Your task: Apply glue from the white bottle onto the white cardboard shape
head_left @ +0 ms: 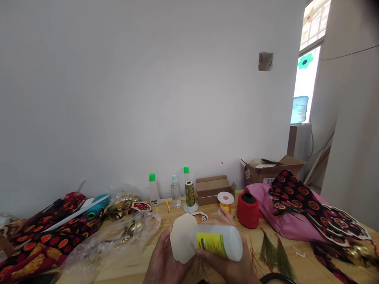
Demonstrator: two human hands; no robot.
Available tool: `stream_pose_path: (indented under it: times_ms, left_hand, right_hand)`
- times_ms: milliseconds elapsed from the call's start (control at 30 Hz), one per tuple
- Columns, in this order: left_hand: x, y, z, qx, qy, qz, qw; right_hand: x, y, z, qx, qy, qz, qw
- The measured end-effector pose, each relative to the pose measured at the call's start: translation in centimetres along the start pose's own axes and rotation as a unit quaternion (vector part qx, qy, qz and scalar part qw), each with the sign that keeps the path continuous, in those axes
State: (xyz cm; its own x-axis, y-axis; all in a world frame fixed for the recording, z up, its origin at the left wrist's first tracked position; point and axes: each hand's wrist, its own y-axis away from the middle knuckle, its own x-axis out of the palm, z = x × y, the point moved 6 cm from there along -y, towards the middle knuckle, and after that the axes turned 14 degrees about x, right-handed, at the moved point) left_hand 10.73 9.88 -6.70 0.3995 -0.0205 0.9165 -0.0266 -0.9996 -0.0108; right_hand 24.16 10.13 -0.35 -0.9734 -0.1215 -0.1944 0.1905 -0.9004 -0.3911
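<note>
A pale cream piece with a scalloped edge (pixel 182 238) rests in my left hand (pixel 165 258), its fingers curled beneath and at its side. My right hand (pixel 229 266) is wrapped round a white bottle with a yellow label (pixel 211 243). The bottle lies nearly on its side, its base toward the right and its narrow end over the cream piece. Whether the tip touches the piece cannot be made out. Just behind them, a patterned piece (pixel 200 216) lies on the wooden table (pixel 118 272).
Behind stand green-capped bottles (pixel 153 191), a spray bottle (pixel 175 193), thread spools (pixel 189 194), a red thread cone (pixel 248 211) and an open box (pixel 211 190). Patterned fabric (pixel 59 240) and plastic bags lie left; tassels (pixel 269 248) and pink cloth (pixel 275 227) lie right.
</note>
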Motion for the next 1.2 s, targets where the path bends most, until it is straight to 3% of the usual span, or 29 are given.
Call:
stream_pose_path:
  times_ms: [100, 167, 300, 467, 633, 800, 967, 1100, 1200]
  left_hand:
    - [0.0, 0.0, -0.2, 0.018, -0.009, 0.009, 1.000]
    - [0.0, 0.0, -0.2, 0.027, -0.006, 0.009, 1.000]
    - [0.4, 0.1, 0.6, -0.012, 0.019, 0.026, 0.999]
    - [0.9, 0.1, 0.8, -0.012, 0.009, 0.069, 0.997]
    - [0.9, 0.2, 0.9, -0.025, 0.012, 0.075, 0.997]
    - [1.1, 0.3, 1.1, -0.035, -0.001, 0.076, 0.996]
    - [0.9, 0.2, 0.9, -0.032, 0.008, 0.067, 0.997]
    - [0.8, 0.2, 0.7, -0.026, -0.009, 0.092, 0.995]
    - [0.7, 0.1, 0.5, -0.012, 0.000, 0.098, 0.995]
  right_hand:
    - [-0.7, 0.0, -0.5, 0.042, -0.063, -0.054, 0.996]
    - [-0.5, 0.0, -0.6, 0.055, -0.093, -0.040, 0.993]
    - [0.3, 0.0, -0.5, 0.031, -0.052, 0.020, 0.998]
    - [-0.3, 0.0, -1.8, 0.076, -0.081, -0.037, 0.993]
    - [0.2, 0.2, -0.6, 0.026, -0.025, 0.010, 0.999]
    - [-0.8, 0.0, -1.0, 0.061, -0.056, -0.051, 0.995]
    - [-0.1, 0.1, -0.3, 0.022, -0.039, -0.003, 0.999]
    - [-0.9, -0.3, -1.1, 0.073, -0.079, -0.057, 0.993]
    - [-0.8, -0.3, -1.4, 0.091, -0.103, -0.040, 0.990]
